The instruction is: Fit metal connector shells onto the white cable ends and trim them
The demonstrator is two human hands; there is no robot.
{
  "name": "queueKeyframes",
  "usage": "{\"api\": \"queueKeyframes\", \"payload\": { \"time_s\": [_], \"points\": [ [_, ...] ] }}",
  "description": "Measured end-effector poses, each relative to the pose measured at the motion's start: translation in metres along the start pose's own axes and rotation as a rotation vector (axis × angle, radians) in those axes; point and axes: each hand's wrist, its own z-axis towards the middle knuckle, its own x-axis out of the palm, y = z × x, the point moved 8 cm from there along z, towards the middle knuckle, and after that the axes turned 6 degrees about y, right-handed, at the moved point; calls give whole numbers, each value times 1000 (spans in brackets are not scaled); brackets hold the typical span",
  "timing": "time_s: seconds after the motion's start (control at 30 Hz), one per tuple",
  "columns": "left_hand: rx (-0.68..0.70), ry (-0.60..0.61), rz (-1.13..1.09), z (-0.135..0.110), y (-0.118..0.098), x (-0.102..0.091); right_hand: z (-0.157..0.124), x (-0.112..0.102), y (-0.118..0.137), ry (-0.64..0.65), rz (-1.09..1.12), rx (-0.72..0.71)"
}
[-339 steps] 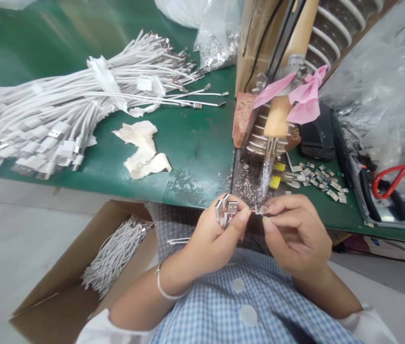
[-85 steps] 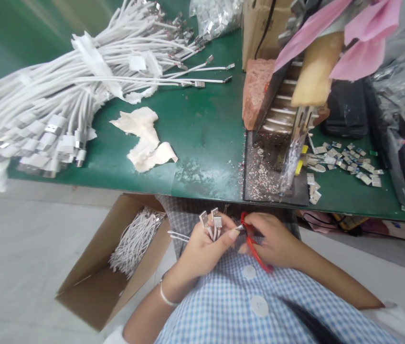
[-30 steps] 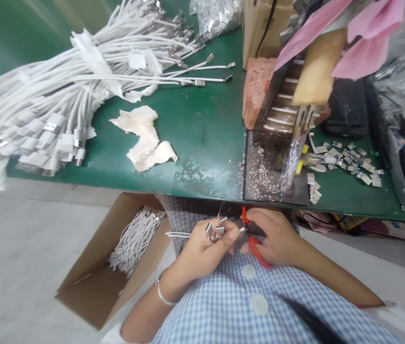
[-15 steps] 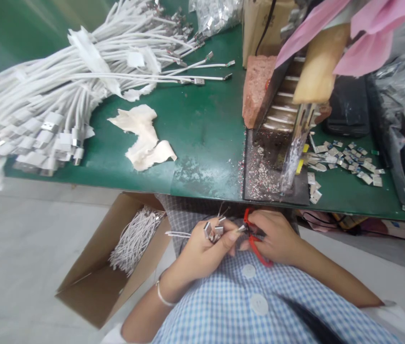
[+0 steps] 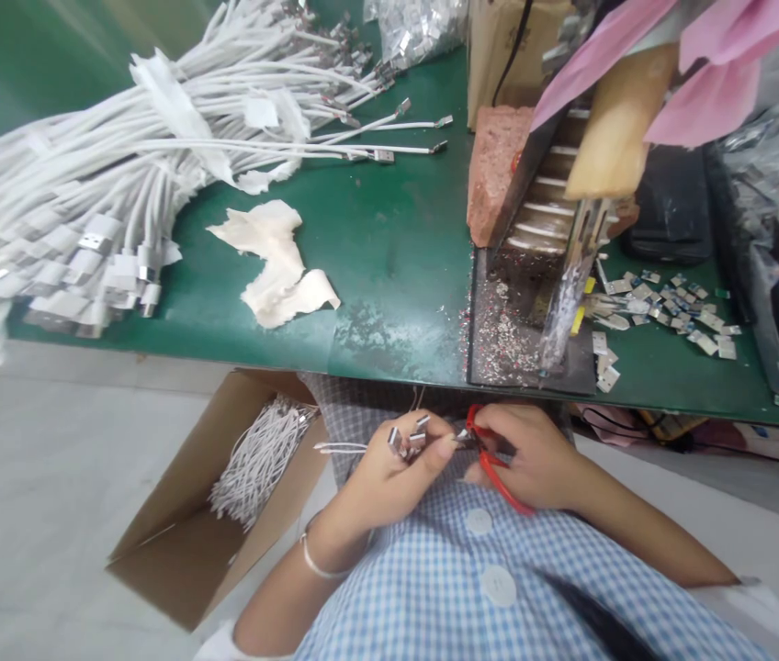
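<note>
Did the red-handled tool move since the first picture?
Yes, the red-handled tool moved left and nearer: it was right of the dark plate; now the right hand holds it in front of that plate.

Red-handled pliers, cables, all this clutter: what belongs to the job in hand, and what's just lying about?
With the job:
- white USB cables, in the left hand
- red-handled pliers, in the right hand
- probably the soldering iron and loose USB connectors

Seemingly just lying about:
- torn cream scrap
- black case
</note>
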Motion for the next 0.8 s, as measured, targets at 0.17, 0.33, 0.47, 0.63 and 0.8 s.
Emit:
{"api": "queueKeyframes", "payload": {
  "time_s": [0.17,0.33,0.47,0.63,0.8],
  "points": [
    [-104,36,-365,-2,17,14,0,19,-15,68,357,97],
    [-131,-71,-491,-1,41,20,5,48,-24,149,643,145],
    [-166,-183,-555,-1,64,21,10,72,-33,158,779,199],
    [-180,-238,-546,-9,75,22,15,85,-53,93,843,272],
    [-159,-217,-461,-23,76,20,10,48,-86,-85,758,321]
  ]
}}
